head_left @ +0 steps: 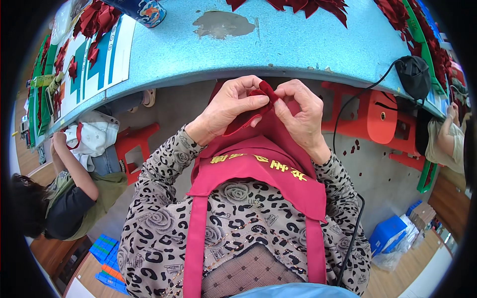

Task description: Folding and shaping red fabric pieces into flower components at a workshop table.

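Note:
A dark red velvety piece of fabric [269, 91] is pinched between my two hands, above my lap and just in front of the table's near edge. My left hand [233, 103] is closed on it, thumb on top, and part of the cloth hangs under the palm. With thumb and forefinger, my right hand [301, 110] grips the folded end of the same piece. Its full shape is hidden by my fingers. Behind it, a crimson apron [253, 166] covers my lap.
The blue table [198, 54] curves ahead, with more dark red fabric pieces [303, 6] at its far side. A dark patterned cup [150, 14] lies far left. A black cable [360, 94] hangs at right near a red stool [381, 116]. Another person [84, 193] sits at left.

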Motion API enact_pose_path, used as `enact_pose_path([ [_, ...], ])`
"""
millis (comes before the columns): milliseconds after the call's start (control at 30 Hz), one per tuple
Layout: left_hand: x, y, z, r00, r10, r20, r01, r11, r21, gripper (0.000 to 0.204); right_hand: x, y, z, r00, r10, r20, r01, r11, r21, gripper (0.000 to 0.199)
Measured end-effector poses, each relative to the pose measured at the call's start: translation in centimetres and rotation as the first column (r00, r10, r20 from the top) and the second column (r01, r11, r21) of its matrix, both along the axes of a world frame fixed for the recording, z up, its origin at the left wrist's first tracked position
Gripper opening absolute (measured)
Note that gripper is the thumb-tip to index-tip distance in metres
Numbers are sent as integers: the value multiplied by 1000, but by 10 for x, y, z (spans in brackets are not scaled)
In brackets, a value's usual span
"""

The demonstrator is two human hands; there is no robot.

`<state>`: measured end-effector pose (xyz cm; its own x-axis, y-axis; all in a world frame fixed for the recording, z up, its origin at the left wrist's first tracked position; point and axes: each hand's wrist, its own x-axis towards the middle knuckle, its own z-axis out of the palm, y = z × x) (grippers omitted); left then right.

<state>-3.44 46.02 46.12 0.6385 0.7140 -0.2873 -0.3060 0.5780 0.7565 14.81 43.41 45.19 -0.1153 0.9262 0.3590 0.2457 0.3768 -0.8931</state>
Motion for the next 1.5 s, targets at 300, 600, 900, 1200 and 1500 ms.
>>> enact_pose_path([
  [300, 9, 1, 1, 995, 69, -68, -64, 995, 75, 21, 2, -6, -14, 968, -80, -238, 8, 958, -287, 14],
  [600, 8, 6, -7, 997, 17, -75, -12, 998, 58, 24, 11, 7, -14, 884, -192, 427, -34, 883, 469, 11],
  [900, 22, 9, -3, 988, 148, -48, -142, 983, 112, 27, -1, -5, -32, 810, -176, -560, -66, 921, -384, 5],
  [1200, -30, 6, -24, 995, 25, -92, -18, 997, 73, 28, -26, 9, -33, 958, -83, 275, -30, 923, 383, 28],
  [1500, -69, -6, -18, 996, 92, -10, -92, 992, -80, 31, -53, -10, -42, 916, -288, 280, 96, 835, 542, 26],
])
